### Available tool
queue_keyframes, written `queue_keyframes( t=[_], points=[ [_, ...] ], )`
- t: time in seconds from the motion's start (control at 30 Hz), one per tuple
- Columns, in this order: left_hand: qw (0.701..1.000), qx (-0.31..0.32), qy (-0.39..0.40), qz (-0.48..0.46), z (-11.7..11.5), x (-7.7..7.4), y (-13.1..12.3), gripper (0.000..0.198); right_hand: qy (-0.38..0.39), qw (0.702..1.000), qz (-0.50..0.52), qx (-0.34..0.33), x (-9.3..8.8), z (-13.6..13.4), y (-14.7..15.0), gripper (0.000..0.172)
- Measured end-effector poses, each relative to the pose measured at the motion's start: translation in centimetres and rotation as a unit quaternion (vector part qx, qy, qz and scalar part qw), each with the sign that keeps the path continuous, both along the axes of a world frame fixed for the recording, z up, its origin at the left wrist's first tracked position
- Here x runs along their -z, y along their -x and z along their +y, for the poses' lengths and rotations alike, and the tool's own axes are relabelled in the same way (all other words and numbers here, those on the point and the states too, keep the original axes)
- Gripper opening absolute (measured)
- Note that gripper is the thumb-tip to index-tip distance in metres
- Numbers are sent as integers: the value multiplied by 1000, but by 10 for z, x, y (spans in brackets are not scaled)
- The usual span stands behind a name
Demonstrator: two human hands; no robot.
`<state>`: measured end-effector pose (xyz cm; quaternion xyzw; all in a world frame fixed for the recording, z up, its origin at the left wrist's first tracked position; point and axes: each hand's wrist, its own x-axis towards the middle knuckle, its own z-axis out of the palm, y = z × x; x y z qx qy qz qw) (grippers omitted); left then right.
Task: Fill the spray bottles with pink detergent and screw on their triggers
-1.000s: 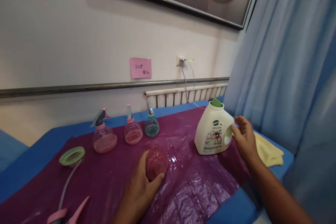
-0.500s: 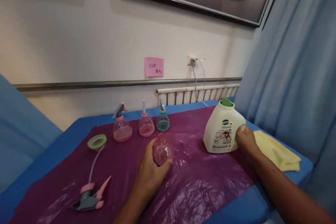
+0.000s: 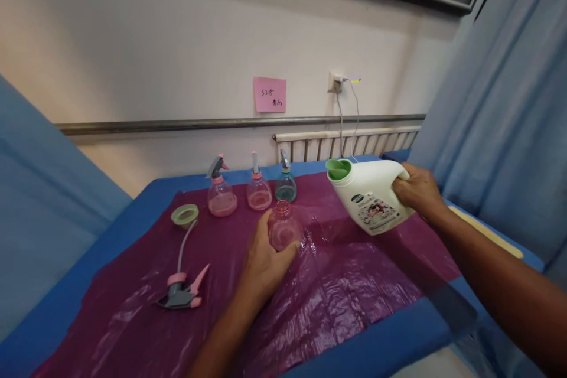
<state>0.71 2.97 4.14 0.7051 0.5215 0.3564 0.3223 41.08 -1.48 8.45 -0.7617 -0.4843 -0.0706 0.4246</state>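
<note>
While slanted mouth-left along long axis: cream plastic handled jug [image 3: 378, 192], clasped in right hand [image 3: 419, 189], toward right edge of purple plastic sheet [image 3: 349, 283] | round translucent pink plastic bottle [image 3: 284, 227], encircled by left hand [image 3: 264, 260], left of jug, apart

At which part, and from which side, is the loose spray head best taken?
Probably by the round pink collar, from above: the spray head lies on the purple sheet, its trigger juts right, and the thin curved tube looks bendy.
</note>
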Motion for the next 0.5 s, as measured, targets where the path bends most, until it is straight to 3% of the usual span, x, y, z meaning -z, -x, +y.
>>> queue_keyframes(
  t=[0.23, 0.5],
  points=[
    [1000, -8, -8, -9, 1, -2, 3, 93, 76, 993, -82, 30, 0, 2, 6, 26],
    [1000, -11, -14, -17, -7, -17, 9, 92, 150, 976, -148, 55, -4, -4, 11, 32]
  ],
)
